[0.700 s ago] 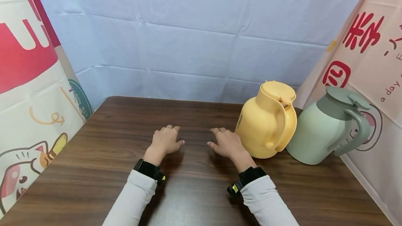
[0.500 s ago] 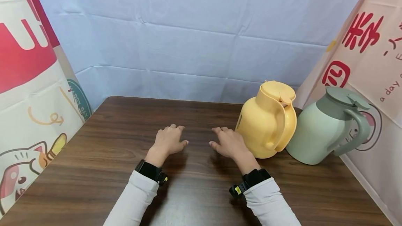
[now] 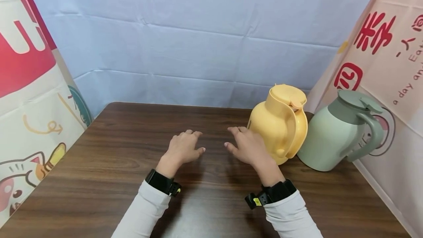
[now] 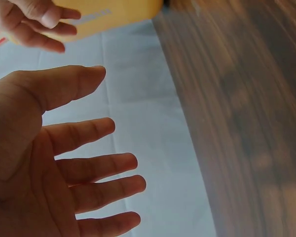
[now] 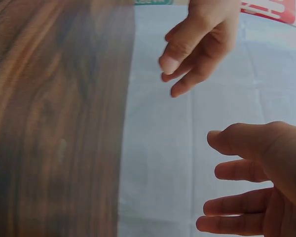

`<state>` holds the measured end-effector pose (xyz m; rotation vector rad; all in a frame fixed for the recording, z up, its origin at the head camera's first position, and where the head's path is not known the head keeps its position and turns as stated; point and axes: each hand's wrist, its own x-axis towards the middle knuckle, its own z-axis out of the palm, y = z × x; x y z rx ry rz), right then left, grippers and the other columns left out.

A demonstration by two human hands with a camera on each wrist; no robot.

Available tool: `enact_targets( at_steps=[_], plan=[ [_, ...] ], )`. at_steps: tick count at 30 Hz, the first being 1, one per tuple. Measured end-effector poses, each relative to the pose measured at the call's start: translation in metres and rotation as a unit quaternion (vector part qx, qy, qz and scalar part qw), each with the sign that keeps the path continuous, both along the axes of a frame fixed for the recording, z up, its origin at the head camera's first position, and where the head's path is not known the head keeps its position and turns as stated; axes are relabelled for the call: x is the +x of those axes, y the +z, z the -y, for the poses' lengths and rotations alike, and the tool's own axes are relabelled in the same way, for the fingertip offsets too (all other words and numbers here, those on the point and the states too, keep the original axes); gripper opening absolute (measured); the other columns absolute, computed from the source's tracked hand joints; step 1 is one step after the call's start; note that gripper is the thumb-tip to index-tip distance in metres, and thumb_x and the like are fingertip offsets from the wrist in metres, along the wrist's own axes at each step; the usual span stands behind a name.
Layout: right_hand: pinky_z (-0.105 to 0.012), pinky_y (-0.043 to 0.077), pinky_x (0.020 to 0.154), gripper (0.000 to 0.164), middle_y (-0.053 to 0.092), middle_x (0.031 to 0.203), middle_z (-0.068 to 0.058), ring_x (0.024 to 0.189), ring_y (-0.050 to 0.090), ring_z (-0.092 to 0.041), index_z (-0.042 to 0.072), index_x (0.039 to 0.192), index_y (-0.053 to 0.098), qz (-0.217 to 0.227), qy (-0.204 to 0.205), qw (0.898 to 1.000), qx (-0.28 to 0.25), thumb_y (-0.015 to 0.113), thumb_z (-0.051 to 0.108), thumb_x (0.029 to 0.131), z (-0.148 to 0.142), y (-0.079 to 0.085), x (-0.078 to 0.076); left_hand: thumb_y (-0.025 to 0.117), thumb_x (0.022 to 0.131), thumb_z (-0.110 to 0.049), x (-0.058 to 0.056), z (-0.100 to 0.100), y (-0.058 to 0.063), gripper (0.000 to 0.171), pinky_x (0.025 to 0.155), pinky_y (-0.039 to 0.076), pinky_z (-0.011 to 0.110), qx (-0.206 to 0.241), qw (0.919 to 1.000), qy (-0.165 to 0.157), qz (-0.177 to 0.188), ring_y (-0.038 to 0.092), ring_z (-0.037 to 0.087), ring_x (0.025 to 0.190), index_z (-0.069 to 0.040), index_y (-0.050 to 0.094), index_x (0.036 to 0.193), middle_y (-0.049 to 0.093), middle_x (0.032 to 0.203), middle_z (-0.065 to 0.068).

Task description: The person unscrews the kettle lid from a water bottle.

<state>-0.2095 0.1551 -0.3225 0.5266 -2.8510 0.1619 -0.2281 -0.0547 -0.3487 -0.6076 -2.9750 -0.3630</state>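
Note:
Both hands hover over the dark wooden table [image 3: 125, 150], fingers spread and holding nothing. In the head view my left hand [image 3: 183, 148] is left of my right hand [image 3: 246, 144], with a gap between the thumbs. The right hand is nearest to a yellow thermos jug [image 3: 277, 120] and overlaps its left side in this view. Part of that yellow jug [image 4: 118, 19] also shows in the left wrist view, behind the right hand's fingers. A green thermos jug [image 3: 333, 135] stands upright to the right of the yellow one, its handle facing right.
A pale blue cloth [image 3: 198, 39] hangs behind the table's far edge. Printed curtains stand at both sides, a red and white one [image 3: 29, 120] on the left and a pink one [image 3: 380, 58] on the right, close to the green jug.
Both hands have shifted a little to the right and slightly farther forward. The head view has turned slightly right, while both jugs keep their places on the table.

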Motion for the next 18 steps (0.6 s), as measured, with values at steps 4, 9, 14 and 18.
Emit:
enact_targets(
  at_steps=[4,9,14,18],
  plan=[
    [-0.044,0.049,0.073,0.05,0.057,0.119,-0.018,0.098,0.058,-0.032,0.006,0.127,0.055,-0.024,0.008,1.0,-0.014,0.064,0.035,0.087,-0.005,0.008,0.004,0.063,0.088,-0.037,0.001,-0.006,0.004,0.053,0.087,0.042,0.05,0.002,0.9999,-0.009,-0.007,0.055,0.031,0.105,-0.012,0.05,0.133,0.053,0.125,0.013],
    [-0.044,0.048,0.072,0.049,0.058,0.117,-0.018,0.091,0.06,-0.03,0.005,0.126,0.055,-0.034,0.013,0.998,-0.045,0.064,0.033,0.088,-0.011,0.02,0.009,0.063,0.088,-0.037,0.001,-0.016,0.008,0.052,0.085,0.043,0.049,-0.005,0.9998,-0.016,-0.009,0.054,0.029,0.107,-0.013,0.051,0.133,0.053,0.125,0.012],
    [-0.048,0.047,0.071,0.048,0.056,0.12,-0.018,0.093,0.058,-0.034,0.005,0.128,0.054,-0.044,0.008,0.997,-0.066,0.062,0.032,0.089,-0.018,0.034,0.016,0.063,0.088,-0.038,0.0,-0.025,0.013,0.052,0.082,0.045,0.046,-0.009,0.9995,-0.026,-0.013,0.056,0.028,0.104,-0.013,0.052,0.132,0.055,0.122,0.011],
    [-0.051,0.045,0.073,0.046,0.056,0.121,-0.02,0.099,0.056,-0.037,0.003,0.126,0.055,-0.079,0.013,0.994,-0.079,0.062,0.029,0.089,-0.025,0.045,0.02,0.063,0.088,-0.038,0.0,-0.031,0.016,0.051,0.079,0.046,0.044,-0.011,0.9991,-0.036,-0.021,0.057,0.027,0.101,-0.012,0.052,0.132,0.055,0.121,0.011]
  ],
)
